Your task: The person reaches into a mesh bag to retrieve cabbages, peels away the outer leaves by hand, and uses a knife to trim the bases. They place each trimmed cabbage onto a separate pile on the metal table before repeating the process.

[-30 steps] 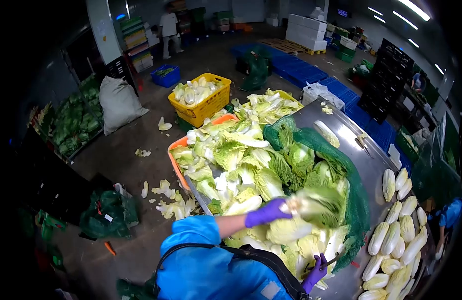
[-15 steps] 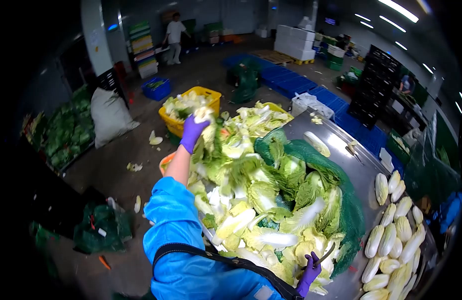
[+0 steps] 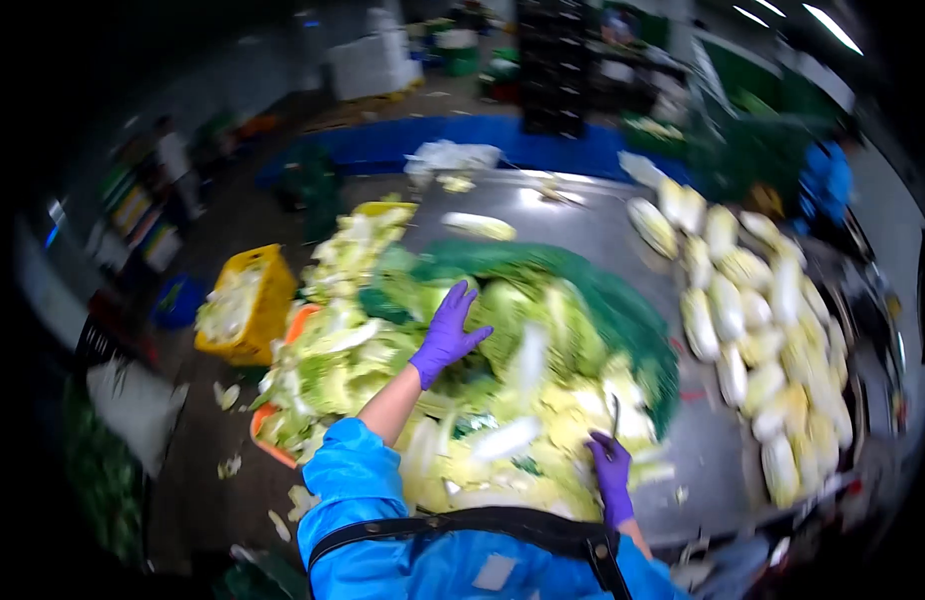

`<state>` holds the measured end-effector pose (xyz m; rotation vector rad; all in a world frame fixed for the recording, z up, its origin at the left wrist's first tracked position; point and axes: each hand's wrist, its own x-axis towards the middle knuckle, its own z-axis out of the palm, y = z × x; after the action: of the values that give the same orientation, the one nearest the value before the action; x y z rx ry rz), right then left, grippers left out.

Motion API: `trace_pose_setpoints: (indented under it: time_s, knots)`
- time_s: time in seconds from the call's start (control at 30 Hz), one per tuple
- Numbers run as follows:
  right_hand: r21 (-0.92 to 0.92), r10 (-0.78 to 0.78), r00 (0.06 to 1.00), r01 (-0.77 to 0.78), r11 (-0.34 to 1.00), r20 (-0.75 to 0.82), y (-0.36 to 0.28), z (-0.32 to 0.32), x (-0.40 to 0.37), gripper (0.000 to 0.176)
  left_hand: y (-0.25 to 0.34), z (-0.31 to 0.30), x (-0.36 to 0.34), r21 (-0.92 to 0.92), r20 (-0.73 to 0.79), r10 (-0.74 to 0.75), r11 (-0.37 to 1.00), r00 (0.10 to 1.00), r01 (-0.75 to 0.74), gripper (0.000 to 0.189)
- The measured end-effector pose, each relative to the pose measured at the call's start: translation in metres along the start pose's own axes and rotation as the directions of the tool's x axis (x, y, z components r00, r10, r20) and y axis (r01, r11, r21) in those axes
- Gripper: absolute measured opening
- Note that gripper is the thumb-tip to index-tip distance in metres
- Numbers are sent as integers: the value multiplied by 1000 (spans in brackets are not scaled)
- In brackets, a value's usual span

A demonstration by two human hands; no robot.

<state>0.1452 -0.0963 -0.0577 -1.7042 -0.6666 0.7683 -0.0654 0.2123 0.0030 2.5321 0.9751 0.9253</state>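
My left hand (image 3: 449, 336), in a purple glove, reaches over the cabbage heap with its fingers spread and nothing in it. Beneath it are napa cabbage heads (image 3: 505, 318) in a green mesh bag (image 3: 623, 318), its mouth opened out. Loose cabbage leaves (image 3: 508, 438) cover the near part of the metal table (image 3: 583, 215). At the heap's right edge, my right hand (image 3: 611, 468), also gloved in purple, is closed round a thin dark knife (image 3: 615, 415) whose blade points up and away from me. Motion blurs the scene somewhat.
Trimmed cabbages (image 3: 768, 340) lie piled on the table's right side, and a single one (image 3: 480, 226) lies near its far edge. A yellow crate (image 3: 273, 310) of leaves stands on the floor at left. Another person (image 3: 826, 180) in blue is at far right.
My left hand has let go of the cabbage leaves it held near the yellow crate and moved right, over the bagged heads. The view has turned right. My right hand still grips the knife.
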Motion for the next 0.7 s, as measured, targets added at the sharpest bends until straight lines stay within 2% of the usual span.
trace_pose_setpoints:
  time_s: [0.07,0.13,0.2,0.27,0.3,0.33,0.4,0.43,0.5,0.53,0.57,0.6,0.63,0.67,0.7]
  knots:
    - [-5,11,1000,-12,1000,-18,-7,-2,-1,21,35,38,12,-98,112,124,989,986,-113,69]
    - [69,0,999,3,998,-43,3,-7,1,20,57,84,15,-129,210,184,979,960,-160,69]
    - [76,9,997,-3,997,-71,9,-16,0,19,73,124,16,-172,284,232,967,930,-189,67]
    - [67,68,997,-65,996,-48,10,-24,-1,22,84,157,15,-156,361,217,973,907,-171,68]
    - [75,65,996,-60,995,-65,15,-26,1,22,92,169,15,-80,380,130,991,916,-108,72]
    - [76,60,996,-56,996,-61,17,-27,1,22,99,178,11,-76,377,128,991,917,-107,72]
    - [151,98,991,-84,985,-91,15,-29,6,23,114,194,4,227,336,-148,971,930,73,75]
    - [113,100,992,-90,989,-82,12,-30,9,22,121,199,3,309,412,-165,951,896,33,81]
    - [62,31,997,-26,998,-76,16,-26,24,22,110,226,-5,378,315,-111,926,942,-18,78]
    - [18,-21,996,23,1000,-85,13,-22,38,23,105,231,-2,447,291,-129,894,948,-15,77]
    - [-17,-17,999,16,1000,-40,1,-20,51,25,106,218,4,371,286,-156,928,946,41,76]
    - [-54,-12,1000,12,998,7,-13,-18,64,27,98,221,6,402,245,-193,912,950,81,82]
    - [-31,-57,997,59,998,58,-21,-10,82,36,102,207,11,407,304,-290,901,907,151,93]
    - [-93,-265,959,274,957,98,-6,-1,109,42,81,227,4,400,206,-143,915,968,50,93]
    - [-131,-416,901,431,893,125,15,11,141,42,82,225,3,399,226,-176,914,958,74,103]
